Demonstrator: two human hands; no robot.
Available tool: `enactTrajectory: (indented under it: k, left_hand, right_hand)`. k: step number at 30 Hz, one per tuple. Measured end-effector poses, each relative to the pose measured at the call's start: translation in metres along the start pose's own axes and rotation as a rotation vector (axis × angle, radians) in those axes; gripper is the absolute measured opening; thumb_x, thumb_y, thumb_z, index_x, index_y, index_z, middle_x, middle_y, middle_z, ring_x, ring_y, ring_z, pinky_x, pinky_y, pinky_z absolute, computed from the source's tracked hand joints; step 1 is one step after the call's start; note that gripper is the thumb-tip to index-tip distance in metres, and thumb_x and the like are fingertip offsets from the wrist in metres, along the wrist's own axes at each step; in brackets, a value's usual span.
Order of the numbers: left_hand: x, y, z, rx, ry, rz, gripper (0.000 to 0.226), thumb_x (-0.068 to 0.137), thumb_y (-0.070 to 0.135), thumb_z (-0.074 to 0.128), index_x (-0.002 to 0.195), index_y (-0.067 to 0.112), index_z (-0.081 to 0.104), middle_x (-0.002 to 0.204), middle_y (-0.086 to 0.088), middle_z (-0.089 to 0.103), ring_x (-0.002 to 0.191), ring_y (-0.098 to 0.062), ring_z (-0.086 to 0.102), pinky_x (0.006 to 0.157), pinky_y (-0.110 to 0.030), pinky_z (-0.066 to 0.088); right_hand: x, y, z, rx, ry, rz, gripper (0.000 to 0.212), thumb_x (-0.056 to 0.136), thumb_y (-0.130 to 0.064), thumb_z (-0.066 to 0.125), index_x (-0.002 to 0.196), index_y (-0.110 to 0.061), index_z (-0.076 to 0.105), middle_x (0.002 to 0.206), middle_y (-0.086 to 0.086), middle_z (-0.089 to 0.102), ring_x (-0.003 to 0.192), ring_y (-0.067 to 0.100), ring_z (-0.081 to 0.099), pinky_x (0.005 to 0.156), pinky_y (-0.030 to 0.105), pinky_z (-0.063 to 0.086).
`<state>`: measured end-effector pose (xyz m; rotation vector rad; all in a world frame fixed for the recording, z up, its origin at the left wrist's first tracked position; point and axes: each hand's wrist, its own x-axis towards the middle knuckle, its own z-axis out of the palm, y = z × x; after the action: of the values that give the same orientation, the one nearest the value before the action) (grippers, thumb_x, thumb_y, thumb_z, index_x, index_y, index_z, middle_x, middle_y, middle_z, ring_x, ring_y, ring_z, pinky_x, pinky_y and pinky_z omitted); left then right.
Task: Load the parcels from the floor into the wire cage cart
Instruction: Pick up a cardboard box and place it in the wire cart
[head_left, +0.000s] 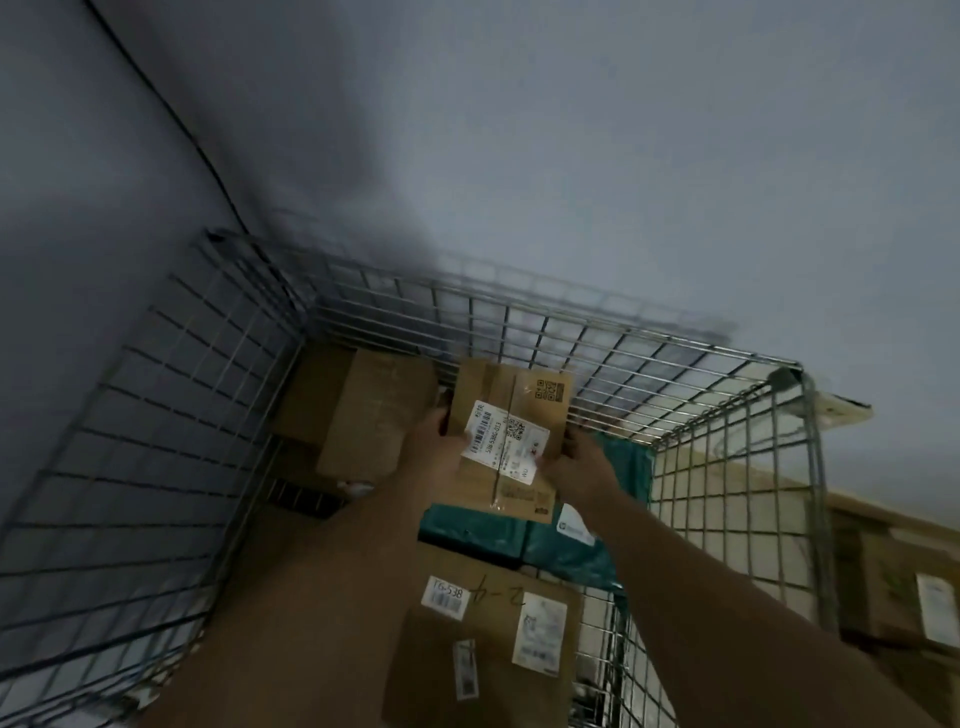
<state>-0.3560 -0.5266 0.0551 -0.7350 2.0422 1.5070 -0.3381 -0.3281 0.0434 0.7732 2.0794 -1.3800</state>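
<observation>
Over the cart (156, 415), toward its far wall at 12 o'clock, I have the box (511, 395) held between both hands. The left hand (434, 434) grips its 9 o'clock edge and the right hand (569, 462) its 4 o'clock corner, with the thumbs on top by the white label. I cannot tell whether its underside already touches anything.

My worry is the landing spot. At 10 o'clock sits a brown box (363, 405), and at 6 o'clock a teal bag (498, 535) lies soft and uneven, partly over a flat box (498, 587). If I let go with one end on the bag and the other on nothing, the box will likely tip or slide into the gap by the far mesh.

Both grips are on edges only, so a slip on one side would swing the box down against the wire. My knuckles could also catch the mesh on the way out.
</observation>
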Motion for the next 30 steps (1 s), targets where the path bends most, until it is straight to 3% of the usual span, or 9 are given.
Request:
enactTrajectory:
  k: [4,6,9,12,14,18,22,27,30]
  left_hand:
    - [0.057,-0.067,0.021,0.083,0.043,0.049,0.038,0.096,0.004,0.063,0.132,0.015,0.055,0.117,0.003,0.065,0.104,-0.017,0.064,0.078,-0.028,0.052]
    - [0.083,-0.096,0.029,0.158,0.054,0.093,0.043,0.093,0.004,0.067,0.132,0.019,0.055,0.122,0.006,0.065,0.108,-0.016,0.065,0.076,-0.024,0.052]
    - [0.109,-0.127,0.038,0.286,0.012,0.139,0.063,0.088,0.009,0.072,0.143,0.029,0.049,0.143,-0.001,0.051,0.118,-0.014,0.062,0.081,-0.023,0.057]
    - [0.117,-0.141,0.047,0.524,0.023,0.242,0.077,0.095,0.014,0.068,0.160,0.031,0.030,0.165,-0.004,0.012,0.140,-0.022,0.041,0.101,-0.031,0.049]
    - [0.118,-0.147,0.051,0.621,0.012,0.260,0.082,0.098,0.018,0.064,0.163,0.034,0.017,0.170,-0.006,-0.006,0.150,-0.027,0.026,0.109,-0.034,0.043]
    - [0.120,-0.152,0.051,0.684,0.010,0.308,0.088,0.101,0.018,0.059,0.163,0.037,0.000,0.168,-0.001,-0.024,0.157,-0.027,0.003,0.117,-0.038,0.037]
    - [0.122,-0.144,0.051,0.794,-0.023,0.353,0.081,0.104,0.017,0.051,0.164,0.025,-0.002,0.169,0.002,-0.024,0.151,-0.017,-0.028,0.125,-0.040,0.012]
    - [0.122,-0.126,0.047,0.968,-0.060,0.330,0.082,0.103,0.022,0.053,0.164,0.022,-0.002,0.169,-0.001,-0.024,0.155,-0.022,-0.023,0.128,-0.042,0.009]
    - [0.108,-0.108,0.039,1.128,-0.095,0.432,0.072,0.105,0.025,0.050,0.165,0.019,0.009,0.172,-0.004,-0.012,0.158,-0.025,-0.014,0.127,-0.038,-0.001]
  right_hand:
    - [0.049,0.046,0.051,-0.113,0.028,-0.009,0.044,0.101,-0.036,0.060,0.143,-0.024,0.054,0.125,0.002,0.070,0.088,0.016,0.069,0.069,0.031,0.059]
    - [0.068,0.062,0.068,-0.139,0.035,-0.017,0.044,0.104,-0.041,0.054,0.145,-0.027,0.052,0.123,-0.001,0.069,0.078,0.009,0.066,0.061,0.028,0.057]
    - [0.091,0.080,0.089,-0.078,0.002,-0.014,0.050,0.104,-0.034,0.055,0.153,-0.036,0.043,0.120,-0.007,0.065,0.085,0.014,0.068,0.075,0.042,0.063]
    - [0.102,0.093,0.100,-0.037,0.051,-0.020,0.050,0.105,-0.040,0.051,0.153,-0.041,0.039,0.111,-0.011,0.067,0.087,0.011,0.068,0.072,0.037,0.062]
    - [0.105,0.098,0.104,-0.027,0.062,0.000,0.054,0.103,-0.034,0.054,0.153,-0.044,0.037,0.112,-0.012,0.064,0.088,0.010,0.066,0.076,0.040,0.063]
    - [0.103,0.102,0.106,-0.036,0.027,0.026,0.085,0.087,-0.011,0.065,0.153,-0.050,0.029,0.124,-0.005,0.063,0.097,0.015,0.063,0.086,0.049,0.062]
    - [0.106,0.100,0.102,0.005,0.001,0.024,0.090,0.089,-0.006,0.068,0.158,-0.045,0.027,0.133,-0.002,0.062,0.085,0.000,0.057,0.086,0.044,0.062]
    - [0.095,0.084,0.096,-0.209,-0.058,-0.023,0.076,0.097,-0.020,0.061,0.159,-0.039,0.021,0.127,-0.004,0.060,0.098,0.022,0.064,0.079,0.034,0.054]
    - [0.075,0.067,0.081,-0.519,-0.069,-0.116,0.061,0.103,-0.030,0.051,0.159,-0.026,0.027,0.147,0.007,0.056,0.118,0.030,0.063,0.099,0.044,0.053]
